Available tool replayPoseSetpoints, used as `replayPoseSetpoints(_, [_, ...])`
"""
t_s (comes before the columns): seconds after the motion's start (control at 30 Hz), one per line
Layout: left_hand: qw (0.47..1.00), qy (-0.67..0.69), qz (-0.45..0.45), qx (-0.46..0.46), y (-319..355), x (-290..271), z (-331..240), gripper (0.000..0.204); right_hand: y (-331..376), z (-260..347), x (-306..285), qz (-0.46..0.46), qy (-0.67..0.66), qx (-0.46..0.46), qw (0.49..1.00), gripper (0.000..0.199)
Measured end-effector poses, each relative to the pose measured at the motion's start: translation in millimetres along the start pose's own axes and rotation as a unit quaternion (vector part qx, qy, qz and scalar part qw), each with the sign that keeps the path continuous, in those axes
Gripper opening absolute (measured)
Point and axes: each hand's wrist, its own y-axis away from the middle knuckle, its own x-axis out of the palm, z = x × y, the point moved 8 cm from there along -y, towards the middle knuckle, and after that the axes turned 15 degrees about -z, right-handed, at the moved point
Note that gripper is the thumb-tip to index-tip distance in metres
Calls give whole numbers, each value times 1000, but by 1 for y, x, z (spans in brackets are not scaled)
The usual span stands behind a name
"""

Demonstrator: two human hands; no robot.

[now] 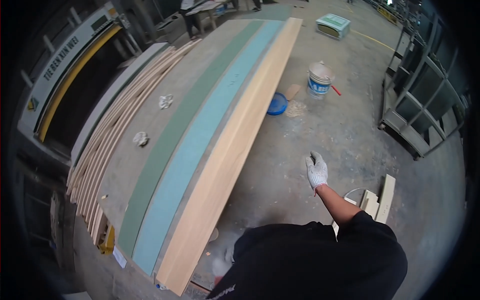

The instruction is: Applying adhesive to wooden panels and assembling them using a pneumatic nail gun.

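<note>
My right hand (316, 171), in a white knit glove, is held out over the concrete floor to the right of the long bench. Its thumb stands apart from the fingers, and nothing shows in it. At the left of my dark top is a pale, smeared shape (226, 256) that may be my gloved left hand; its fingers cannot be made out. Nearest to it is a long light-wood board (235, 150) along the bench's right edge. Beside that board lie a light-blue strip (200, 135) and a green strip (172, 137), both running lengthwise.
Several thin wood strips (122, 107) are stacked along the bench's left side, near a press-like machine (65, 65). Crumpled white wads (141, 139) sit on the grey bench top. A white bucket (320, 82), a blue lid (276, 104) and a wheeled metal rack (422, 100) stand rightward.
</note>
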Motion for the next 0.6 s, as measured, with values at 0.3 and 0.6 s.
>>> replayPoseSetpoints(0.3, [921, 199, -119, 314, -327, -42, -374, 41, -153, 13, 94, 25, -75, -69, 994, 35])
replayPoseSetpoints(0.6, [926, 215, -42, 308, -486, 64, -608, 54, -328, 31, 208, 71, -17, 23, 997, 52])
